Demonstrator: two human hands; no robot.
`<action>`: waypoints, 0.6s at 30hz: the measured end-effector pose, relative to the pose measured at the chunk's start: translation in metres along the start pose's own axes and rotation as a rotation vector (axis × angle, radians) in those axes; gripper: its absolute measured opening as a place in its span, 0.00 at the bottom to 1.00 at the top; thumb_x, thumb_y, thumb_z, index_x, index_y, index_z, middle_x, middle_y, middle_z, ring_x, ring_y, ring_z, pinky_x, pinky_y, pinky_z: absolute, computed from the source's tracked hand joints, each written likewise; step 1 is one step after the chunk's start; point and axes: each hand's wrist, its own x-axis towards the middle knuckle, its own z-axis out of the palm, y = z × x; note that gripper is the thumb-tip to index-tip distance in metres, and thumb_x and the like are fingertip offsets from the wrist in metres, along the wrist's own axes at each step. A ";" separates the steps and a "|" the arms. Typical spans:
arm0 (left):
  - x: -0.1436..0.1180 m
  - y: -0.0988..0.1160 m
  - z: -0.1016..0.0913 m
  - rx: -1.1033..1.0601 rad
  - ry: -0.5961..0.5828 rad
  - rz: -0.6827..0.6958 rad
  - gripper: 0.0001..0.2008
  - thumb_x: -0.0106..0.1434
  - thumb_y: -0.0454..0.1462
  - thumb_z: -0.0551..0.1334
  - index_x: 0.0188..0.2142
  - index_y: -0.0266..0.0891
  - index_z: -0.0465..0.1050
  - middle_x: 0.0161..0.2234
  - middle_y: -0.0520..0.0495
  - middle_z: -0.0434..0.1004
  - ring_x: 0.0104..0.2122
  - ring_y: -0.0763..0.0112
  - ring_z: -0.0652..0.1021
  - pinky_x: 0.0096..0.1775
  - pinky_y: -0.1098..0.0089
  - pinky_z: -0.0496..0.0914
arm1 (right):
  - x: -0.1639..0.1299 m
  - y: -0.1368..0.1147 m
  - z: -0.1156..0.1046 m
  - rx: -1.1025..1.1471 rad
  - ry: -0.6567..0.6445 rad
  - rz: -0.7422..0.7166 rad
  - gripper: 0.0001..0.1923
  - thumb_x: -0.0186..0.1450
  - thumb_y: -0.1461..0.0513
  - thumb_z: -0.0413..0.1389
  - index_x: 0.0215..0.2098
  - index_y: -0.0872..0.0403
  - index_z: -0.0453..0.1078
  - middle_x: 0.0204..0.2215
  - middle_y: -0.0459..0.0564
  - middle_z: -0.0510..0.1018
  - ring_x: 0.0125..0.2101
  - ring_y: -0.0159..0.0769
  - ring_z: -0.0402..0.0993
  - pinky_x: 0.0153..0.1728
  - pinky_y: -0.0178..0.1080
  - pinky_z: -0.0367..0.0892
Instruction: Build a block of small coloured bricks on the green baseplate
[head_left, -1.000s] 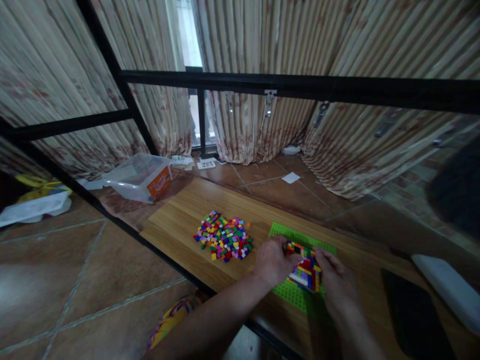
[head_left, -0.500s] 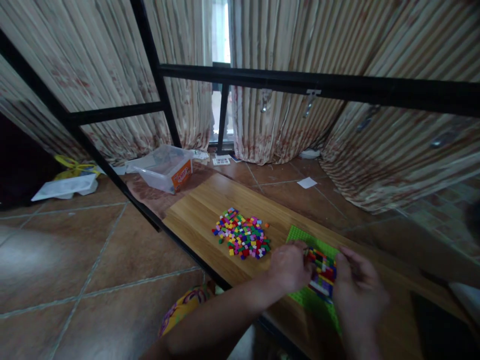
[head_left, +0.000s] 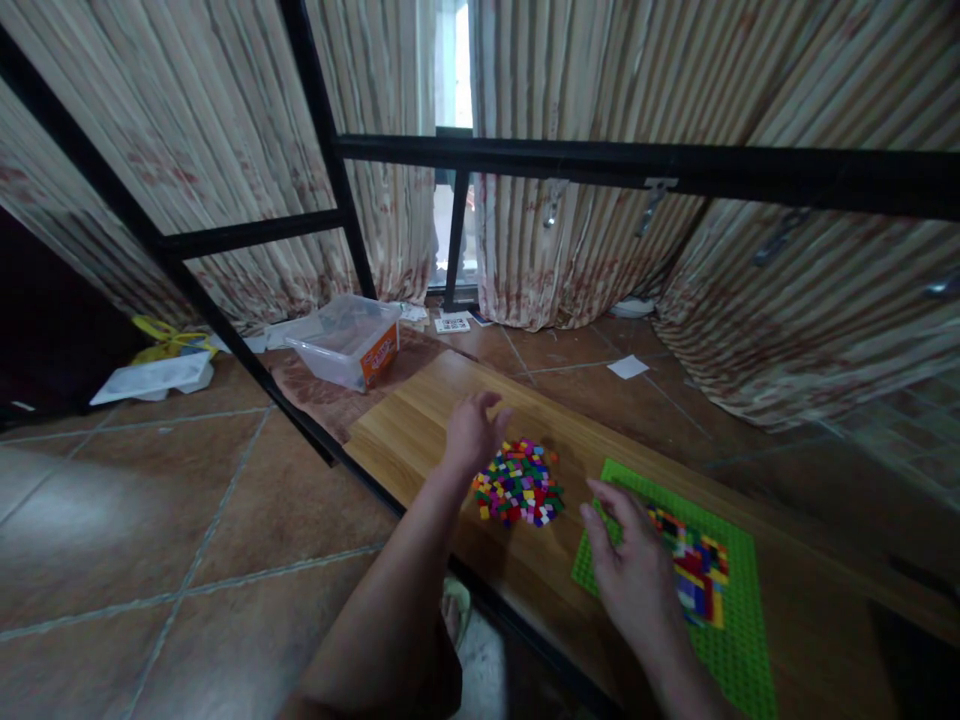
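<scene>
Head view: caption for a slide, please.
Left hand beside loose bricks, right hand near a brick build on a green baseplate.

Smooth, grained wood surface (head_left: 409, 415) with a soft sheen. On it, hard plastic bricks (head_left: 521, 487) at five o'clock; a studded plastic baseplate (head_left: 750, 630) at four. Clear, smooth plastic box (head_left: 334, 350) at nine; pleated cloth curtains (head_left: 562, 75) at twelve; glossy floor tiles (head_left: 225, 490) at eight.

This looks like a room in a home: long beige, red-flowered fabric curtains (head_left: 525, 260) hang down to a reddish-brown tiled floor (head_left: 300, 510), and small multicoloured plastic toy bricks (head_left: 520, 487) lie on a long light-brown wooden table (head_left: 409, 410).
</scene>
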 end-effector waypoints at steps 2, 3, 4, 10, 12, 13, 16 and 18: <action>0.010 -0.023 -0.012 -0.010 -0.017 0.042 0.17 0.65 0.43 0.57 0.48 0.38 0.73 0.49 0.41 0.77 0.50 0.61 0.74 0.55 0.61 0.66 | 0.003 -0.003 0.013 -0.015 -0.060 -0.039 0.21 0.68 0.53 0.46 0.55 0.51 0.65 0.53 0.58 0.72 0.54 0.45 0.67 0.55 0.52 0.62; 0.012 -0.033 -0.015 -0.025 -0.043 0.085 0.18 0.66 0.44 0.55 0.49 0.38 0.73 0.50 0.42 0.76 0.51 0.62 0.74 0.56 0.62 0.65 | 0.006 -0.003 0.020 -0.015 -0.080 -0.049 0.22 0.69 0.53 0.45 0.57 0.52 0.63 0.55 0.58 0.70 0.56 0.46 0.65 0.56 0.52 0.61; 0.013 -0.040 -0.016 -0.039 -0.082 0.118 0.19 0.68 0.45 0.52 0.50 0.38 0.73 0.51 0.42 0.76 0.52 0.63 0.73 0.56 0.63 0.65 | 0.010 -0.002 0.027 -0.024 -0.092 -0.046 0.23 0.69 0.52 0.44 0.58 0.53 0.62 0.57 0.59 0.69 0.58 0.46 0.63 0.57 0.53 0.60; 0.004 -0.055 -0.003 -0.054 -0.280 0.268 0.23 0.71 0.44 0.43 0.53 0.37 0.70 0.54 0.43 0.74 0.54 0.67 0.72 0.59 0.65 0.62 | 0.041 0.014 0.067 -0.076 -0.103 -0.003 0.30 0.69 0.49 0.42 0.63 0.59 0.56 0.60 0.63 0.64 0.62 0.49 0.57 0.60 0.54 0.55; 0.002 -0.054 0.003 -0.035 -0.288 0.291 0.23 0.71 0.43 0.43 0.52 0.37 0.70 0.53 0.42 0.74 0.54 0.67 0.72 0.59 0.64 0.62 | 0.046 0.019 0.077 -0.099 -0.120 -0.020 0.29 0.69 0.50 0.42 0.62 0.58 0.58 0.59 0.63 0.66 0.60 0.49 0.60 0.59 0.55 0.56; 0.001 -0.053 0.005 -0.026 -0.287 0.303 0.22 0.71 0.42 0.43 0.51 0.37 0.70 0.52 0.42 0.75 0.53 0.67 0.72 0.59 0.63 0.62 | 0.047 0.020 0.081 -0.116 -0.123 -0.034 0.29 0.69 0.50 0.42 0.61 0.58 0.59 0.58 0.63 0.67 0.59 0.49 0.61 0.58 0.55 0.57; 0.001 -0.050 0.013 -0.010 -0.283 0.328 0.21 0.71 0.42 0.43 0.49 0.37 0.71 0.50 0.42 0.76 0.52 0.67 0.73 0.58 0.62 0.62 | 0.047 0.024 0.086 -0.159 -0.115 -0.073 0.26 0.69 0.53 0.42 0.60 0.57 0.61 0.55 0.62 0.70 0.57 0.49 0.63 0.57 0.55 0.58; 0.000 -0.046 0.017 -0.010 -0.286 0.333 0.22 0.71 0.42 0.43 0.47 0.37 0.72 0.47 0.42 0.77 0.49 0.67 0.74 0.57 0.63 0.63 | 0.046 0.025 0.087 -0.157 -0.113 -0.085 0.24 0.69 0.56 0.41 0.59 0.56 0.62 0.54 0.61 0.71 0.56 0.48 0.65 0.56 0.55 0.59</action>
